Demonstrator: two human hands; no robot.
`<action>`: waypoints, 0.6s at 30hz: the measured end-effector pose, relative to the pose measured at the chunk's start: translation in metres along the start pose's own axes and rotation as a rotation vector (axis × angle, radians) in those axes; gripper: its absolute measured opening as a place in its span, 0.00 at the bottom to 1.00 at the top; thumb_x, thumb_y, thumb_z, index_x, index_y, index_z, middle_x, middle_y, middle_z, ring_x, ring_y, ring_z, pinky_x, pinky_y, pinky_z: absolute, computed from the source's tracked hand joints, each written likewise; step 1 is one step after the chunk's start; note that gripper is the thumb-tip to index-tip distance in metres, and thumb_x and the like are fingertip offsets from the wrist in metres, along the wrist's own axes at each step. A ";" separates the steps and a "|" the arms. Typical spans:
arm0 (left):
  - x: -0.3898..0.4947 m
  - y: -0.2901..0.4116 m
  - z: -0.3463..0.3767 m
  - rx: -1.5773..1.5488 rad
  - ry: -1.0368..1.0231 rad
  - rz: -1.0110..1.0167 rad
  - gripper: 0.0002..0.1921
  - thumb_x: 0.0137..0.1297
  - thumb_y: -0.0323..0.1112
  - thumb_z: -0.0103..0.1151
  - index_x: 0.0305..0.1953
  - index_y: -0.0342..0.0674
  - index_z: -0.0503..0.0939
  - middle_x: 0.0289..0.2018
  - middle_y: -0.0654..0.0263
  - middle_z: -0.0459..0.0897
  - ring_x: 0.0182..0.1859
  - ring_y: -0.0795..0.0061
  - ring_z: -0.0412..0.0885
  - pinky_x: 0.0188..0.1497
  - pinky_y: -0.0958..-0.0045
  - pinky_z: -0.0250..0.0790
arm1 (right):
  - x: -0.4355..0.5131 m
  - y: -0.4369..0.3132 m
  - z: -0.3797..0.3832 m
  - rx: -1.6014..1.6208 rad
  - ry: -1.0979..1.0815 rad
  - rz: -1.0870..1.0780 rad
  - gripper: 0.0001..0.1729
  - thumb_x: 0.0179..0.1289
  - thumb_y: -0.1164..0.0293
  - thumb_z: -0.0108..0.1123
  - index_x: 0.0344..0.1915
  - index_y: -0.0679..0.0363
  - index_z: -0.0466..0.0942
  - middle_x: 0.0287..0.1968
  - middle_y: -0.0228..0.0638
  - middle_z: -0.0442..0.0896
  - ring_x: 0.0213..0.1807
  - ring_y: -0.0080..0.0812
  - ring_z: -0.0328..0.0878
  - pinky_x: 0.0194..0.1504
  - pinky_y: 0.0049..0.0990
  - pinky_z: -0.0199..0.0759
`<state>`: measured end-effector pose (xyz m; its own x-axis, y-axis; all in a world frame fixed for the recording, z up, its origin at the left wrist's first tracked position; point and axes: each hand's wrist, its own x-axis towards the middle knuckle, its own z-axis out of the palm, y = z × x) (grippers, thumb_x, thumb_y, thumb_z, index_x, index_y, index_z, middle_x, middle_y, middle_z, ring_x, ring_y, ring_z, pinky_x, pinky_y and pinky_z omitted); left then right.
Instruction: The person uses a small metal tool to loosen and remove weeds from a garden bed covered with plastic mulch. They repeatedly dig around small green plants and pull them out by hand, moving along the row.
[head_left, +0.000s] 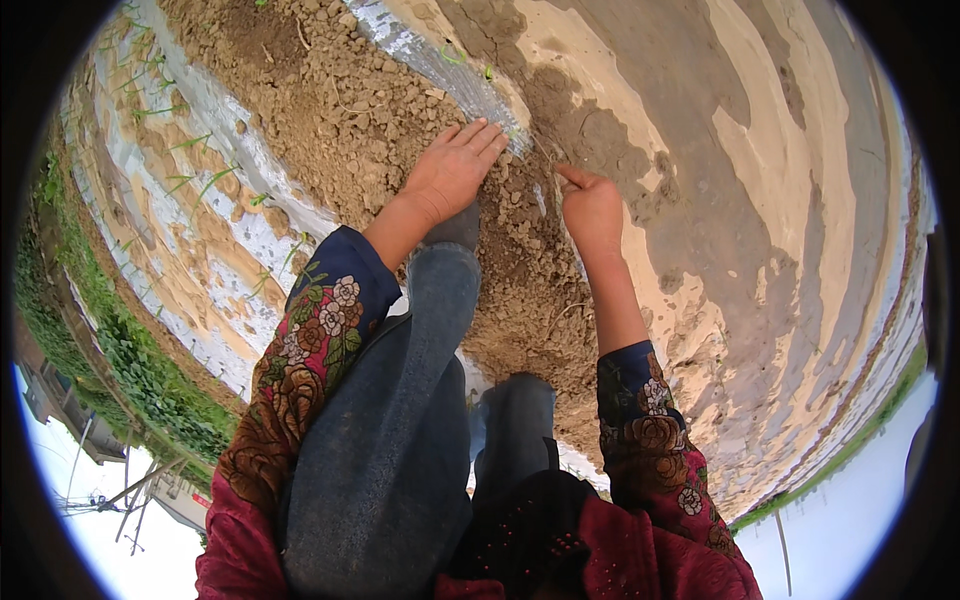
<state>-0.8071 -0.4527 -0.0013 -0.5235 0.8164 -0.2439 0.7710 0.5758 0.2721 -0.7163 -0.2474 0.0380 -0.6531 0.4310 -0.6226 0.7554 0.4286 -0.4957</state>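
My left hand (453, 166) lies palm down, its fingertips on the end of a strip of clear plastic mulch film (442, 71) beside crumbly brown soil (375, 142). To its right is my right hand (592, 206), curled with the index finger pointing toward the film's edge. A thin stalk or root (546, 148) runs near that fingertip; whether the fingers grip it or anything else, I cannot tell. Small green seedlings (488, 73) poke up at the film above my left hand. A small piece of film (540, 199) shows in the soil between my hands.
My knee in dark trousers (442, 281) is just below my left hand. Film-covered beds with green shoots (214, 184) lie to the left, and a wide mud-streaked film bed (675, 97) to the right. Green plants (142, 352) and buildings stand at the far left.
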 end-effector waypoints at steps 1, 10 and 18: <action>0.000 0.000 0.000 -0.012 0.004 -0.003 0.28 0.64 0.27 0.52 0.67 0.41 0.71 0.70 0.61 0.70 0.74 0.61 0.64 0.74 0.58 0.58 | 0.001 0.001 0.003 0.063 -0.001 -0.046 0.16 0.66 0.72 0.58 0.50 0.52 0.88 0.44 0.49 0.88 0.45 0.45 0.87 0.49 0.34 0.78; 0.006 0.003 -0.009 -0.361 0.056 -0.232 0.25 0.62 0.21 0.50 0.62 0.39 0.72 0.63 0.56 0.77 0.68 0.54 0.71 0.68 0.55 0.64 | -0.009 -0.020 0.000 -0.127 -0.048 -0.201 0.19 0.63 0.73 0.55 0.48 0.48 0.89 0.42 0.50 0.87 0.44 0.52 0.85 0.48 0.41 0.79; 0.015 0.004 -0.008 -0.194 0.100 -0.139 0.20 0.61 0.23 0.52 0.56 0.39 0.77 0.59 0.60 0.79 0.63 0.59 0.75 0.64 0.58 0.67 | -0.018 -0.033 -0.018 -0.278 -0.102 -0.125 0.22 0.58 0.73 0.56 0.50 0.44 0.88 0.39 0.49 0.87 0.42 0.50 0.86 0.46 0.43 0.80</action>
<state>-0.8145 -0.4373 0.0031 -0.6603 0.7236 -0.2008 0.6102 0.6729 0.4181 -0.7301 -0.2550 0.0766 -0.7203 0.2857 -0.6321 0.6172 0.6798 -0.3961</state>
